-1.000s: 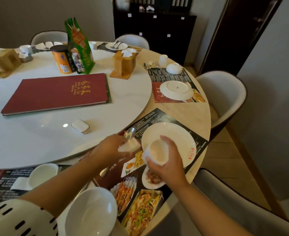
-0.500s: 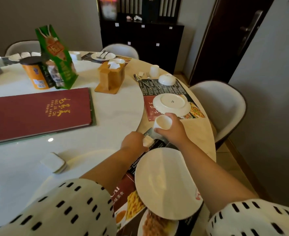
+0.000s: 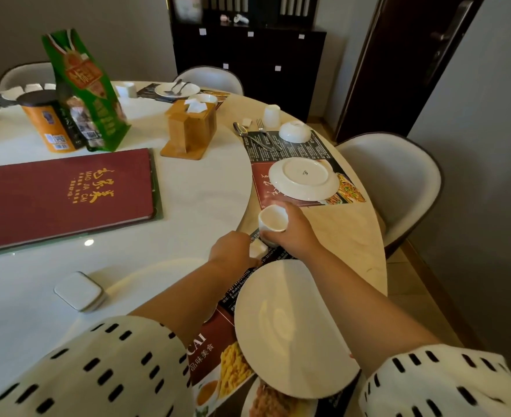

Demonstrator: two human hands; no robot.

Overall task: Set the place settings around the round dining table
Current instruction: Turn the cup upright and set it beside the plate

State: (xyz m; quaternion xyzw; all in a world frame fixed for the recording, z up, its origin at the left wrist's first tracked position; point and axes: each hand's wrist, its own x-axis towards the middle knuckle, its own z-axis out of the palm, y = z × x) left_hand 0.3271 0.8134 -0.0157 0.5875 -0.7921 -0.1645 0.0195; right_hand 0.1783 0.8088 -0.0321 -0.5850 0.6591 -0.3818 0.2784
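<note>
My right hand (image 3: pixel 293 233) grips a small white cup (image 3: pixel 272 220), held upright at the far end of the near placemat (image 3: pixel 218 344). My left hand (image 3: pixel 233 254) pinches a small white ceramic rest (image 3: pixel 257 248) right beside the cup, low over the placemat. A white plate (image 3: pixel 290 326) lies on the placemat below both hands. The neighbouring setting to the right has an upturned plate (image 3: pixel 303 179), an upturned bowl (image 3: pixel 294 131), a spoon (image 3: pixel 249 135), a fork (image 3: pixel 266 132) and a cup (image 3: pixel 271 115).
The white turntable (image 3: pixel 188 206) carries a red menu (image 3: pixel 64 194), a wooden napkin holder (image 3: pixel 191 127), a green bag (image 3: pixel 85 91), an orange can (image 3: pixel 48 121) and a small white box (image 3: pixel 79 291). White chairs (image 3: pixel 398 182) stand around the table. A dark cabinet (image 3: pixel 248 55) stands behind.
Both hands moved forward from over the plate to the placemat's far end, carrying the cup and the rest. The cup lowered toward the mat.
</note>
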